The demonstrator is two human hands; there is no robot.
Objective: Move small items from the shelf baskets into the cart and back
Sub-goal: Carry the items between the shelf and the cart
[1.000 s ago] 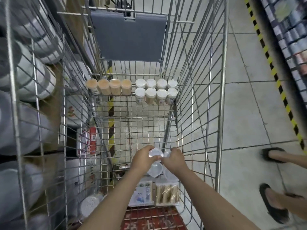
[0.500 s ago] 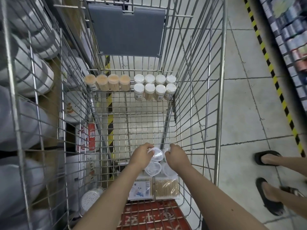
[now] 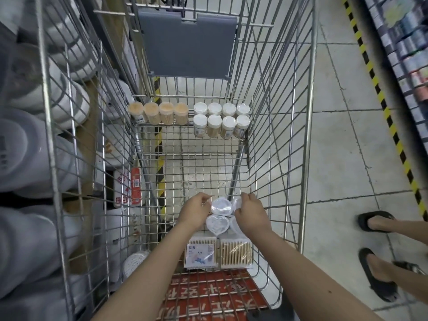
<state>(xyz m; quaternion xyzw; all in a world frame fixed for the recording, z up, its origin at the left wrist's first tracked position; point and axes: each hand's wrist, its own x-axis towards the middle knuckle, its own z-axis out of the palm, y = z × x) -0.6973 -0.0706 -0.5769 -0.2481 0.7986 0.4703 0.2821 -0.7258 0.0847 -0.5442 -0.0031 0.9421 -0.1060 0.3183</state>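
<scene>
Risk noted: the clear heart-shaped packs (image 3: 221,206) are set down on the open wire floor of the cart (image 3: 192,163), near its handle-end edge. They look light and slick, so a pack released on a tilt is judged likely to slide off its neighbour or tip against the right wall. The pack under the right hand (image 3: 251,215) is mostly hidden, so its seating cannot be checked. The upright jars at the far edge are judged liable to topple in a row if the cart is jolted.

Hands: the left hand (image 3: 196,212) is curled, its fingertips pinching the left rim of the upper pack. The right hand is curled over the packs on the right side; whether a pack is actually pinched there cannot be told.

Count, cart floor:
- Heart-shaped clear packs: two are seen whole, the upper one and a lower pack (image 3: 217,224) touching it; parts of one or two more are seen beneath the right hand, number uncertain.
- Cotton-swab boxes (image 3: 201,252): two, side by side at the handle-end edge, just behind the packs.
- Toothpick jars, tan tops (image 3: 158,112): four, in one row at the far-left corner.
- White-lidded jars (image 3: 221,120): eight, in two rows of four at the far-right corner.

Outside the cart: a grey flap (image 3: 187,45) is seen on the far wall; white stacked ware (image 3: 30,158) is seen beyond the left wall.
</scene>
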